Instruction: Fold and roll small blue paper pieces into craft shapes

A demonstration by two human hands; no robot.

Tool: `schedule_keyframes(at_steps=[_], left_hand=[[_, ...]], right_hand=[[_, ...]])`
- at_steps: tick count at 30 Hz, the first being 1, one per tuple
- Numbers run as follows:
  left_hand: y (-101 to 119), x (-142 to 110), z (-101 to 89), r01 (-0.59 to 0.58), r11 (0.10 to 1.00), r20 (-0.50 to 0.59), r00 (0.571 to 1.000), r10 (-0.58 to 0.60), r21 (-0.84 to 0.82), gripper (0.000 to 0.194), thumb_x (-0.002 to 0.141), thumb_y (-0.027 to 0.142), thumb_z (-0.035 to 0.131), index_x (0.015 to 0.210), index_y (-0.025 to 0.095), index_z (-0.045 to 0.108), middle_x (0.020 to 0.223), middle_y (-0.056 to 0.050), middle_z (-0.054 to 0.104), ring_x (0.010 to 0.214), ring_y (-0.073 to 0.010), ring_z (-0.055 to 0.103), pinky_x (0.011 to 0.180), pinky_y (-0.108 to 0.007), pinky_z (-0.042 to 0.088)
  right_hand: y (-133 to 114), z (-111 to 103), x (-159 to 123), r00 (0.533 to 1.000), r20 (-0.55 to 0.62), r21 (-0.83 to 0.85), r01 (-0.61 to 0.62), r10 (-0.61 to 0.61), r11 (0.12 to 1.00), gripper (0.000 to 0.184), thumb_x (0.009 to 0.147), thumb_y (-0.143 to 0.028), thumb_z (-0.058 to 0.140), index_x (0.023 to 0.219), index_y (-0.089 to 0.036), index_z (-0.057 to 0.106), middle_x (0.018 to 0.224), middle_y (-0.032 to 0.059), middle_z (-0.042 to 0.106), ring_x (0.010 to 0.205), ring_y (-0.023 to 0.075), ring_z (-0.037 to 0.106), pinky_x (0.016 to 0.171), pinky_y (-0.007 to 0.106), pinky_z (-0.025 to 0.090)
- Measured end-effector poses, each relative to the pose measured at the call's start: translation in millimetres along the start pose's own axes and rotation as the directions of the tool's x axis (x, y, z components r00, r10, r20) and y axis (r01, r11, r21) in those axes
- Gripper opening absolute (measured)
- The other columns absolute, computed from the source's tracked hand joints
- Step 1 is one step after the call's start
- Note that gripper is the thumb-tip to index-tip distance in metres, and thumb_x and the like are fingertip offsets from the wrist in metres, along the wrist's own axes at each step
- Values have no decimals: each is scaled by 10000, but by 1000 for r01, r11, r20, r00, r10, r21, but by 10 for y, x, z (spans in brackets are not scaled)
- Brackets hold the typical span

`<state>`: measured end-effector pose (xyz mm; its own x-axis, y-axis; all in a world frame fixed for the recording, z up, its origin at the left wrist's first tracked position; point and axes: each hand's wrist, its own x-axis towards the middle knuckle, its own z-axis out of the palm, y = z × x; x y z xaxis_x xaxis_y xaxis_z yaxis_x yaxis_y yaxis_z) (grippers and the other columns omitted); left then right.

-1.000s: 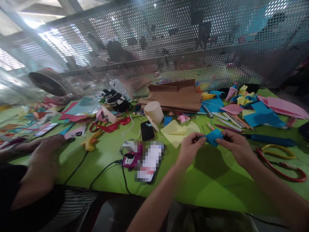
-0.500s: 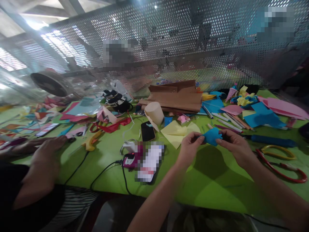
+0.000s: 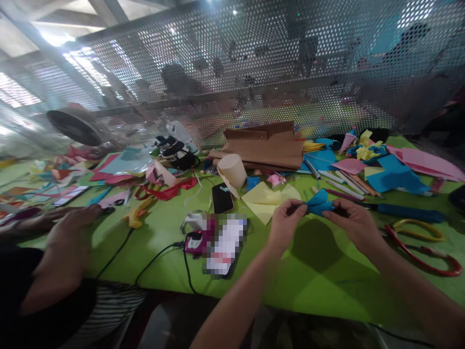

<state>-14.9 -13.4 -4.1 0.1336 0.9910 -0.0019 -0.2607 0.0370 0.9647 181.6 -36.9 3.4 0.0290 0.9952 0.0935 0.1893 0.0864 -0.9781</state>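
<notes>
Between my two hands, above the green table [image 3: 254,286], is a small folded piece of blue paper [image 3: 318,203]. My left hand [image 3: 286,219] pinches its left end between thumb and fingers. At its right end my right hand [image 3: 349,218] grips the edge, thumb in front. A crease runs across the paper, and its upper part stands up as a pointed flap. Beyond my left hand lies yellow paper [image 3: 263,199]. Scissors with red and yellow handles [image 3: 417,230] rest beside my right forearm, near a tool with a blue handle [image 3: 410,212].
A phone [image 3: 227,245], a purple power strip [image 3: 199,241] with cords and a yellow glue gun [image 3: 137,213] lie left. Behind them stand a tape roll [image 3: 232,172] and brown cardboard [image 3: 269,145]. Pens [image 3: 345,186] and paper scraps lie right. A co-worker's hand [image 3: 72,223] rests far left.
The blue paper has turned in my fingers; it showed a broad face with a ragged right edge and now shows a crease and an upper flap. My right fingers have shifted slightly.
</notes>
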Motion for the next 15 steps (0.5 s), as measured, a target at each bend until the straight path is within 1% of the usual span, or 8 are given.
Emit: schedule_keyframes(at_steps=[3,5,7,9,11,13,15], left_hand=[[-7,-2,-3,-11,1000,-1,1000,11,11,315,777,435,813,894,170,691,823,-14,679,813,-151,651,839,-318,520],[-15,-2,-4,-35,998,-4,999,35,47,292,785,414,805,901,172,692,819,-15,672,809,-152,638,814,-309,508],[-12,-8,-2,-84,989,-5,996,85,120,249,791,380,797,897,175,702,818,-16,658,783,-146,605,761,-289,484],[8,-25,6,-155,967,19,988,155,204,186,805,337,781,885,180,722,843,-26,650,779,-145,580,722,-276,457],[42,-49,18,-219,941,66,976,209,258,125,823,297,760,874,183,744,881,-40,654,812,-156,586,727,-276,453],[74,-70,28,-251,927,102,968,231,279,93,831,268,750,874,185,758,910,-52,661,855,-171,605,752,-281,464],[90,-80,33,-248,927,111,968,226,282,86,826,253,755,879,186,764,920,-55,665,863,-177,615,759,-284,477]], right_hand=[[3,-18,6,1000,4,16,-5,5,1000,327,758,-532,843,877,-262,703,791,2,636,738,197,545,671,333,432],[-20,-26,11,1000,13,86,-24,23,996,367,748,-537,846,956,-272,702,846,10,657,780,208,568,686,331,450],[-54,-26,17,999,18,156,-42,40,987,398,763,-567,819,1007,-274,703,908,25,674,818,213,585,702,327,465],[-76,-18,26,998,11,215,-62,61,975,383,775,-585,802,962,-263,711,891,22,670,798,197,579,706,321,464],[-74,-8,33,996,11,281,-93,94,955,354,753,-561,836,865,-250,709,818,1,654,747,173,560,702,313,456],[-57,-2,36,993,14,341,-119,121,933,333,711,-505,890,807,-242,709,769,-18,647,716,155,550,702,306,450],[-46,-3,34,992,12,371,-120,125,921,312,694,-463,913,798,-240,721,773,-21,660,719,149,556,709,302,453]])
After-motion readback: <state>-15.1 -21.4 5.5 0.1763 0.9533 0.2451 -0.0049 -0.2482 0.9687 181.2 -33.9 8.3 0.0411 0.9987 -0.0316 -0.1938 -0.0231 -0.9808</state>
